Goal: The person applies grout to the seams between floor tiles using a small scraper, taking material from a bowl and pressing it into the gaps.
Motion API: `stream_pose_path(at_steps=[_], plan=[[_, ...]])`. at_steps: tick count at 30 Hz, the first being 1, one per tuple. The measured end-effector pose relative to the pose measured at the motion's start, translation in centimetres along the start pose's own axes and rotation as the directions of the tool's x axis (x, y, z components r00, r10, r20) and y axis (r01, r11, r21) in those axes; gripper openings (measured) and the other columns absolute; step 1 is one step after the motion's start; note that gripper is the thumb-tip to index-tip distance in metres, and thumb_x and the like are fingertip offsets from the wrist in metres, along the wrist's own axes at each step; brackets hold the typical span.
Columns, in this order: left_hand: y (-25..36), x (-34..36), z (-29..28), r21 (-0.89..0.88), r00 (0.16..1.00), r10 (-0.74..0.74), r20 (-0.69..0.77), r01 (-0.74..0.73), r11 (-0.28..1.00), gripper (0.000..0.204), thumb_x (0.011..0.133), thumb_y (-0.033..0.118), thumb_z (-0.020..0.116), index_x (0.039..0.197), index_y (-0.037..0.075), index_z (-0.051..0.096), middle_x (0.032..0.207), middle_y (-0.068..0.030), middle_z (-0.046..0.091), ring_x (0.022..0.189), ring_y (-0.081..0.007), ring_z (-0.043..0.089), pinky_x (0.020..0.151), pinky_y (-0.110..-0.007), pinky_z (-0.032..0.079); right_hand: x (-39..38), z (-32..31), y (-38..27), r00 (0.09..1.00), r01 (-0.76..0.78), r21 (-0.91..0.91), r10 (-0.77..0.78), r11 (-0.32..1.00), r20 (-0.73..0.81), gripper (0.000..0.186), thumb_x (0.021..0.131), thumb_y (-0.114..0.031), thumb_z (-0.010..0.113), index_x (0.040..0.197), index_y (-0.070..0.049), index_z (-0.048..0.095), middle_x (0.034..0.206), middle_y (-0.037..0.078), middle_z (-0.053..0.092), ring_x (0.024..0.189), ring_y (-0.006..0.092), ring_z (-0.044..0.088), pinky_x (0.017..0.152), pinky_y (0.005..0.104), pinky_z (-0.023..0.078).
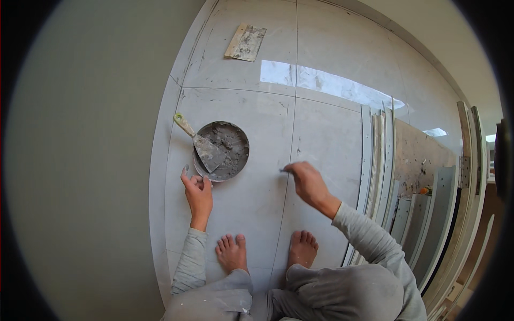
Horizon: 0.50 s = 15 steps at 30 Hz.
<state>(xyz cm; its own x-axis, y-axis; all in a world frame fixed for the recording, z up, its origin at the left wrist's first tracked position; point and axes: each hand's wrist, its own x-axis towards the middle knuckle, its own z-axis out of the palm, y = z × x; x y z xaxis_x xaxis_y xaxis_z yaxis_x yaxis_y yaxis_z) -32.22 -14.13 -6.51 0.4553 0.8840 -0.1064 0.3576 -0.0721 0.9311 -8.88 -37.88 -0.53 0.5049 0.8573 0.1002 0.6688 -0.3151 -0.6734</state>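
Observation:
A round bucket point(248, 152) holds grey, lumpy mortar point(231, 140). Resting in it is a wide putty knife point(206, 151); its blade lies on the mortar and its green-ended handle leans out over the far left rim. Right by the bucket's near rim is my left hand point(198, 195), fingers apart and partly bent, one fingertip smeared grey. Whether it touches the rim I cannot tell. Out to the right, over the floor tiles, my right hand point(310, 184) is closed in a pinch. Something small and dark grey shows at its fingertips, too small to name.
Farther off on the tiled floor point(262, 208) lies a broad scraper point(247, 43) with a wooden edge, coated in dried mortar. A plain wall point(85, 160) borders the left. Long metal and wooden strips point(377, 160) lie along the right. My bare feet point(232, 253) are on the tiles.

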Motion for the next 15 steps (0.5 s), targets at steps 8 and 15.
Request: stream_pose_path(at_steps=[8,15], plan=[[3.6,-0.4,0.8,0.558,0.942,0.318,0.106,-0.321,0.765,0.039,0.094,0.018,0.069,0.129,0.004,0.061,0.096,-0.0123,0.061,0.086,-0.0312,0.061,0.075,-0.045,0.05,-0.9,1.0,1.8,0.998,-0.043,-0.203,0.033,0.978,-0.056,0.027,0.077,0.008,0.055,0.102,-0.002,0.062,0.089,0.016,0.066,0.089,0.0379,0.06,0.08,0.0467,0.05],[6.1,-1.6,1.2,0.601,0.844,0.422,0.331,-0.534,0.595,0.032,0.088,0.026,0.074,0.114,0.008,0.071,0.106,-0.0114,0.059,0.104,-0.0332,0.055,0.089,-0.047,0.042,-3.3,1.7,-4.2,0.891,-0.388,0.256,0.288,0.886,0.352,0.025,0.093,-0.006,0.065,0.117,-0.001,0.069,0.101,0.014,0.076,0.093,0.0221,0.072,0.085,0.0349,0.056]])
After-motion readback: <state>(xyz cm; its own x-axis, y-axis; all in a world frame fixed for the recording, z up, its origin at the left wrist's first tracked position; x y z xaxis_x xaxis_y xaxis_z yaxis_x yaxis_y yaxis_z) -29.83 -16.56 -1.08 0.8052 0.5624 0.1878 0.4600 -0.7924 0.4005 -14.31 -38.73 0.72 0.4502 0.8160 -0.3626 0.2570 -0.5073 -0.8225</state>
